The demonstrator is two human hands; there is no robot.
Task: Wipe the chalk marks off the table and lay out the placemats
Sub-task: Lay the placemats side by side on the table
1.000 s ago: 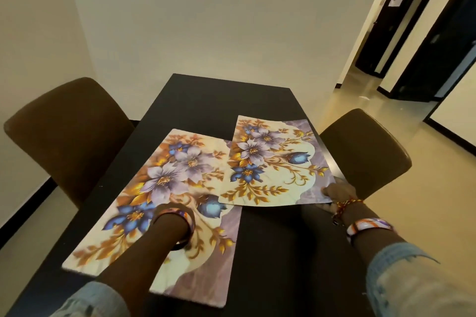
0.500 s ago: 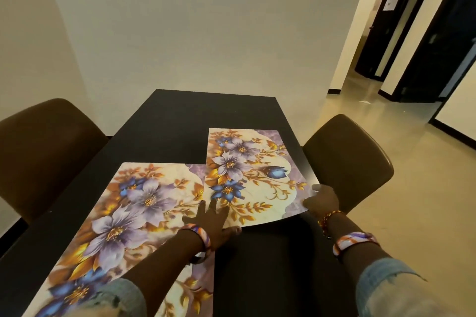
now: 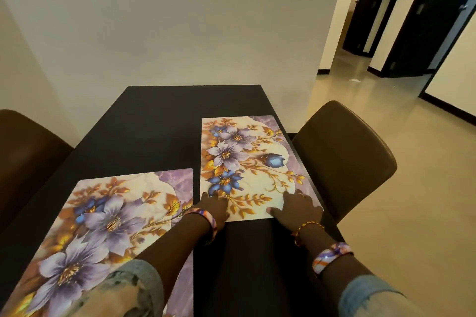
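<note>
The far mat (image 3: 247,165) now lies flat on the black worktop (image 3: 154,121), squared to the right edge, beside the right chair (image 3: 345,159). A second ago it sat skewed, its near-left corner overlapping the near mat (image 3: 103,226); now a narrow strip of dark worktop shows between the two, so they are apart and roughly parallel. I read that as the far mat having been turned and slid rightward into its place.

My left hand (image 3: 215,204) rests on the far mat's near-left corner, fingers straight and spread, pressing down; half a second ago it lay over the seam where the mats crossed. My right hand (image 3: 298,207) has come off the mat's edge, where it was gripping, and now lies flat on the near-right corner, fingers extended. Neither hand grips anything.

The near mat sits at the left, running under my left forearm and out of view at the bottom. I see no chalk marks on the bare worktop, so the wiping looks finished, though the dark surface under the mats is hidden. Two mats are down; the far half of the worktop has none. Whether more mats are due I cannot tell. A second chair (image 3: 28,162) stands at the left.
</note>
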